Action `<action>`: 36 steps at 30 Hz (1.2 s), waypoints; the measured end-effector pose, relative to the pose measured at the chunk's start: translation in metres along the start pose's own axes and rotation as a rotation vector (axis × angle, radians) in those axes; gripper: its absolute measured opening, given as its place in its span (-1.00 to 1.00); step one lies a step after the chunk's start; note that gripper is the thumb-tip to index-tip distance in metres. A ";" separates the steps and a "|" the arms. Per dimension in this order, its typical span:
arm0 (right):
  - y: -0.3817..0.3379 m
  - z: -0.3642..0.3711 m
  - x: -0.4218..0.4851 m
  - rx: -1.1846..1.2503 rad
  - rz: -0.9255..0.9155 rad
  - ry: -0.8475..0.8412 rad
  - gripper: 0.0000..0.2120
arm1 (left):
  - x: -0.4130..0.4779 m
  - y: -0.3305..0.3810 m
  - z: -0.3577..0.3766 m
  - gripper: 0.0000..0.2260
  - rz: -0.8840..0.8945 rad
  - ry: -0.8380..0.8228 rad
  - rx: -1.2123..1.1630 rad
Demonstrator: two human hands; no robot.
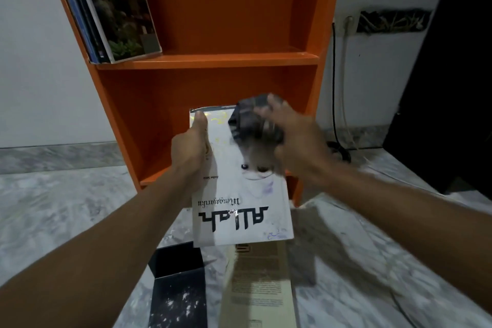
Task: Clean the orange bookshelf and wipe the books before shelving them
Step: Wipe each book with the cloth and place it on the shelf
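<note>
While the left hand grips the white paperback book by its edge before the orange wooden bookshelf, the right hand clutches a crumpled dark cloth against its cover.

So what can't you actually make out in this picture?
Head view only.
The right hand and dark cloth: motion-blurred, cloth's pattern unclear.
The white book: cover partly hidden under the cloth and the left hand.
The leaning books on the orange bookshelf: tops cut off by the upper edge.
The tan book on the floor: print too small, lower end cut off.
</note>
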State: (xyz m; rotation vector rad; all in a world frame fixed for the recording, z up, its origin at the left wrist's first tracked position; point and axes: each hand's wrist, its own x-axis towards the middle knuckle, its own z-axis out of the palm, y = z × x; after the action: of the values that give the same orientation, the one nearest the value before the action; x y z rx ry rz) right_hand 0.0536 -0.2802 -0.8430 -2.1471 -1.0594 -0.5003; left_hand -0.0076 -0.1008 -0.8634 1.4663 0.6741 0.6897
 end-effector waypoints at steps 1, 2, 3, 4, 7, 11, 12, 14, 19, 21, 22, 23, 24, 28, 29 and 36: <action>0.005 0.010 -0.029 0.008 -0.052 -0.008 -0.19 | 0.001 0.002 0.000 -0.56 -0.017 0.025 -0.037; 0.016 0.022 -0.062 0.024 -0.125 -0.039 -0.16 | 0.001 0.005 -0.002 -0.58 -0.025 0.053 -0.057; 0.028 0.033 -0.097 0.068 -0.161 -0.119 -0.16 | 0.003 0.005 -0.007 -0.59 -0.024 0.078 -0.060; 0.040 0.038 -0.128 0.124 -0.170 -0.243 -0.21 | 0.004 0.005 -0.012 -0.58 -0.019 0.107 -0.040; 0.044 0.025 -0.164 0.320 -0.073 -0.390 -0.51 | 0.013 -0.001 -0.027 -0.50 -0.021 0.139 0.054; 0.000 -0.019 -0.072 0.404 -0.011 0.041 -0.57 | 0.008 -0.008 -0.019 -0.50 -0.004 0.036 0.112; -0.007 -0.027 -0.037 0.214 -0.054 0.162 -0.55 | 0.004 -0.007 -0.014 -0.52 0.008 0.002 0.108; -0.009 -0.029 0.020 -0.023 -0.045 0.253 -0.51 | -0.002 -0.005 -0.005 -0.55 0.037 -0.055 0.084; 0.011 0.021 -0.029 -0.035 0.057 -0.064 -0.12 | -0.002 0.000 0.004 -0.42 0.074 -0.040 0.044; 0.022 0.032 -0.094 -0.036 -0.153 -0.198 -0.15 | 0.003 -0.002 -0.001 -0.35 0.059 -0.021 0.029; 0.026 0.031 -0.118 -0.043 -0.214 -0.351 -0.24 | 0.003 -0.002 -0.004 -0.38 0.065 -0.018 0.056; 0.026 0.024 -0.133 -0.036 -0.183 -0.503 -0.34 | 0.000 -0.001 -0.007 -0.44 0.074 -0.024 0.094; 0.022 0.016 -0.136 -0.031 -0.110 -0.582 -0.41 | -0.002 -0.001 -0.009 -0.48 0.084 -0.034 0.118; 0.000 -0.009 -0.065 0.128 0.166 -0.242 -0.63 | -0.005 -0.006 -0.011 -0.54 0.023 -0.080 0.012; -0.009 -0.018 -0.038 0.154 0.180 -0.100 -0.62 | -0.007 -0.007 -0.009 -0.57 -0.006 -0.098 -0.018; -0.031 0.019 -0.003 -0.155 0.010 -0.108 -0.26 | -0.012 0.004 0.004 -0.69 -0.009 -0.176 -0.153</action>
State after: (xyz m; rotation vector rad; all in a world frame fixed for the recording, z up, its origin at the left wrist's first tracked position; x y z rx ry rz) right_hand 0.0279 -0.2551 -0.8454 -2.3369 -1.0992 -0.4807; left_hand -0.0122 -0.1126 -0.8600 1.3638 0.4815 0.5842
